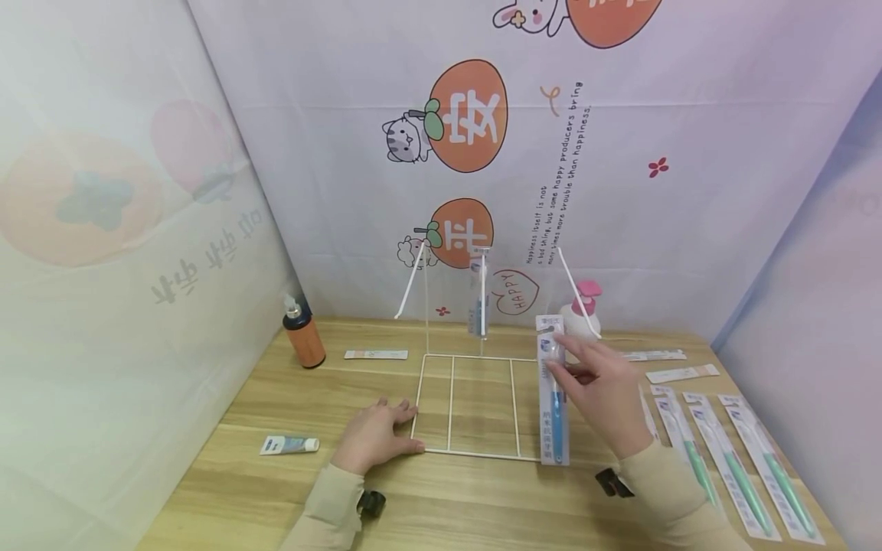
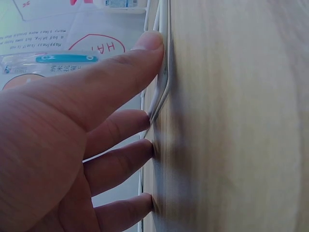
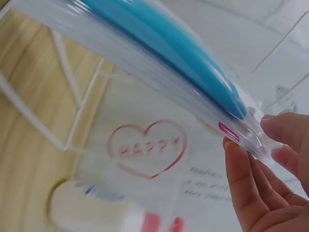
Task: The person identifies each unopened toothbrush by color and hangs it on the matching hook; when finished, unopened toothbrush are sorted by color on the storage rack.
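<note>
My right hand (image 1: 602,390) pinches the upper part of a packaged toothbrush with a blue handle (image 1: 558,421), which hangs upright over the right side of a white wire rack (image 1: 451,405). In the right wrist view thumb and fingers grip the clear end of the pack (image 3: 193,82). Beside the rack's front left corner, my left hand (image 1: 375,436) rests with fingers spread. Its thumb lies against the wire and the other fingertips touch the tabletop in the left wrist view. Another packaged toothbrush (image 1: 475,298) hangs on the rack's middle prong.
Several packaged toothbrushes with green handles (image 1: 740,478) lie at right. An orange bottle (image 1: 305,337), a flat sachet (image 1: 375,354) and a small tube (image 1: 289,445) are at left. Behind the rack stands a white bottle with a pink pump (image 1: 586,306). The rack's side prongs jut forward.
</note>
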